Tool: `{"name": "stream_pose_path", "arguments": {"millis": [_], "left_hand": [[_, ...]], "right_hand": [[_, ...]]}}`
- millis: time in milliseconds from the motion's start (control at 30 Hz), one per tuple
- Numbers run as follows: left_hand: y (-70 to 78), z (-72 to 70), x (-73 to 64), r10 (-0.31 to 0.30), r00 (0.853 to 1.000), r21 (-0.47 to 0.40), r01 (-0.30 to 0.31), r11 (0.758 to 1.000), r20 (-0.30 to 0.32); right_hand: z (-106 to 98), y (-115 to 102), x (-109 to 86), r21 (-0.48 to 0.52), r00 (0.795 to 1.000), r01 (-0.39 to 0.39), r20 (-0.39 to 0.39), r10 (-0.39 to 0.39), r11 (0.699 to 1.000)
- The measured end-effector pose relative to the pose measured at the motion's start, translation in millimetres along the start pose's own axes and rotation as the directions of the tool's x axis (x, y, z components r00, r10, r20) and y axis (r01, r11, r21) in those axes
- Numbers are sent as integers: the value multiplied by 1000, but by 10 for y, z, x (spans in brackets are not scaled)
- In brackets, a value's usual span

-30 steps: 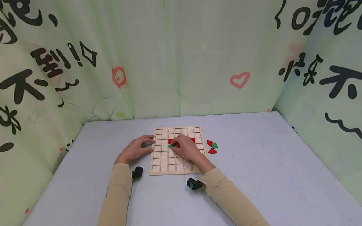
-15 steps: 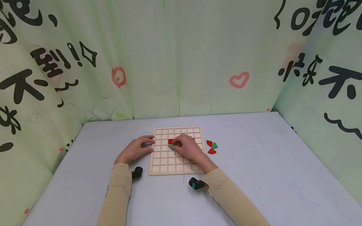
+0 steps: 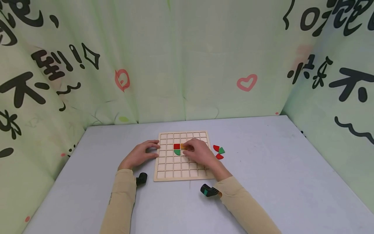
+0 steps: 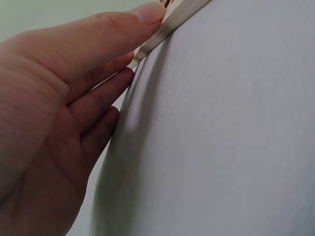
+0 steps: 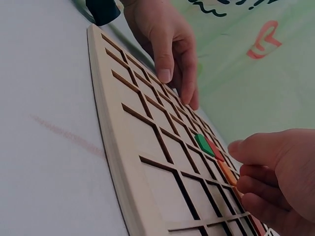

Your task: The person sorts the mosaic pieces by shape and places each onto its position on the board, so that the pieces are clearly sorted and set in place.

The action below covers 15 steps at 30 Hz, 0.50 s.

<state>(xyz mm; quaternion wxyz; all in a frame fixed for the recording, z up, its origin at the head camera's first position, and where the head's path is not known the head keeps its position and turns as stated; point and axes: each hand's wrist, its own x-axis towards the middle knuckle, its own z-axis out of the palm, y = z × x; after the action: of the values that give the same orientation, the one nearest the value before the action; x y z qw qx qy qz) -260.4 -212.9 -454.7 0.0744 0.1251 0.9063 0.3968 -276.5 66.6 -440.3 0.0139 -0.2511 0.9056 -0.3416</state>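
A wooden grid board [image 3: 169, 167] lies on the table. In one cell sits a green quarter-circle piece [image 3: 177, 152], directly below a red square piece [image 3: 176, 146]. An orange piece [image 3: 182, 146] adjoins the red one, partly covered by my right hand [image 3: 199, 151]. That hand hovers over the board with relaxed fingers, and nothing shows between thumb and fingertips in the right wrist view, where the green piece [image 5: 204, 145] lies in its cell. My left hand [image 3: 141, 153] rests its fingertips and thumb [image 4: 150, 14] along the board's left edge.
Two red wedge pieces [image 3: 216, 148] and a green wedge piece [image 3: 221, 150] lie on the table right of the board. A pale green curtain [image 3: 204, 65] with black lettering hangs around the table [image 3: 277, 162].
My right hand has let go of the green quarter-circle piece and moved a little right, uncovering it and part of the orange piece. My left hand stays put.
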Motion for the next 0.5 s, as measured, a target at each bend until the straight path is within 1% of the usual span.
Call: {"name": "stream_pose_path", "arguments": {"millis": [267, 500], "left_hand": [[9, -4, -8, -2, 1000, 8, 2, 1000, 0], [16, -6, -2, 4, 1000, 27, -4, 1000, -2]], "right_hand": [[-255, 172, -136, 56, 1000, -24, -4, 24, 998], [-521, 408, -285, 63, 994, -109, -23, 111, 992]]}}
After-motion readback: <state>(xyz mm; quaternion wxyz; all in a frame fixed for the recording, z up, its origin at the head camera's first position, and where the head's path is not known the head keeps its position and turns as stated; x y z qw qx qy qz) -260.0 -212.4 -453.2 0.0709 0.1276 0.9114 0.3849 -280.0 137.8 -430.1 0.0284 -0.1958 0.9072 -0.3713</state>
